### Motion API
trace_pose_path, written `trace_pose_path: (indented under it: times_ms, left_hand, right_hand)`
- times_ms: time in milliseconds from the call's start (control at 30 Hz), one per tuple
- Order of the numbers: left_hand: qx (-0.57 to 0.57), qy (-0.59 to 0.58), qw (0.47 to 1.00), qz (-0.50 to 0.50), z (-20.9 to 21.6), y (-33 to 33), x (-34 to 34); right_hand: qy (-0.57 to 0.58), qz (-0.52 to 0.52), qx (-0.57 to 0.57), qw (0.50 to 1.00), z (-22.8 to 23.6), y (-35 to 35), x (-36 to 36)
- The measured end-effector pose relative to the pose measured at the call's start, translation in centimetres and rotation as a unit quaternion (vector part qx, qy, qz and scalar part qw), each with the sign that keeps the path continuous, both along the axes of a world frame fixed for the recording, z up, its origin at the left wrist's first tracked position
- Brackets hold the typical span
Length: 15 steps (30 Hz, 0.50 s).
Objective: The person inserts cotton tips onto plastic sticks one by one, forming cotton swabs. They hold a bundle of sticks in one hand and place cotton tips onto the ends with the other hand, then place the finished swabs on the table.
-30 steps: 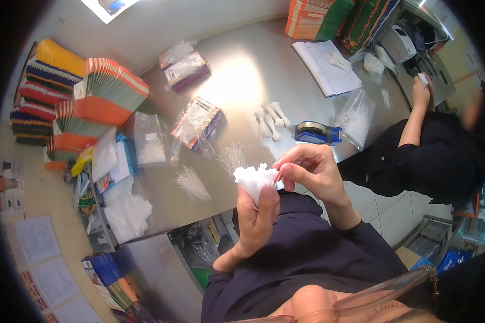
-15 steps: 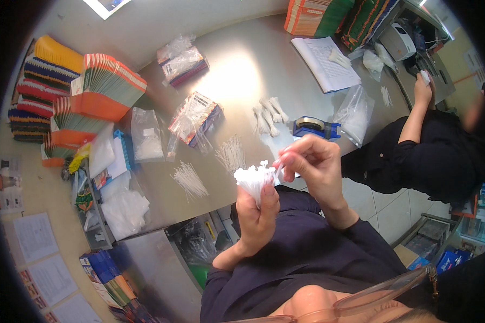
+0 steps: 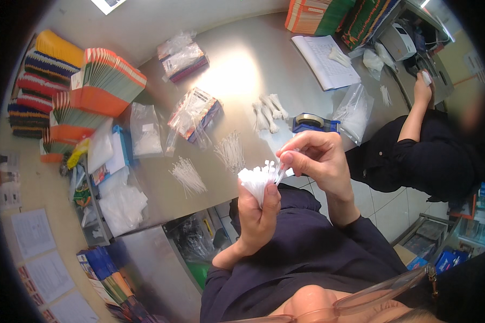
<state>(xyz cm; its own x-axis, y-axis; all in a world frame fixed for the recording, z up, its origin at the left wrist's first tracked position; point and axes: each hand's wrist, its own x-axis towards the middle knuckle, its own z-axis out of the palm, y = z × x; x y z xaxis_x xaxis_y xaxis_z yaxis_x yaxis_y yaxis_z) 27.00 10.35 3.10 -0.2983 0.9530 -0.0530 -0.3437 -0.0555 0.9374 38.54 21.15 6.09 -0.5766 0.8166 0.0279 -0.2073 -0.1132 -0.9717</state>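
My left hand (image 3: 256, 218) is closed around a thick bunch of thin white plastic strips (image 3: 257, 178), which look like cable ties, their small heads fanned out at the top. Just right of it, my right hand (image 3: 322, 164) pinches one or a few of the same strips at the bunch's edge; how many I cannot tell. On the metal table beyond lie two loose piles of such strips, a left pile (image 3: 188, 176) and a right pile (image 3: 230, 152). Farther off are several gathered white bundles (image 3: 270, 113), narrow in the middle.
A blue tape dispenser (image 3: 313, 124) and a clear bag of white pieces (image 3: 353, 116) stand at the right. Boxes topped with plastic bags (image 3: 195, 114) sit behind the piles. Stacked folded packaging (image 3: 105, 83) fills the left. A co-worker (image 3: 434, 151) in black works at the far right.
My right hand has shifted slightly, still pinching at the bunch's right edge, where the strips stand more apart. My left hand keeps its hold; the table things look unmoved.
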Motion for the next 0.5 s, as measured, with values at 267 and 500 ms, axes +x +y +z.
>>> trace_pose_path:
  times_ms: [267,500]
  left_hand:
    - [0.015,0.011,1.0,-0.022,-0.16,-0.31,-0.38]
    - [0.015,-0.03,0.999,-0.027,0.07,-0.62,-0.27]
  right_hand:
    - [-0.086,0.09,0.082,0.989,0.42,0.05,0.09]
    - [-0.047,0.047,0.067,0.996,-0.02,-0.06,-0.16]
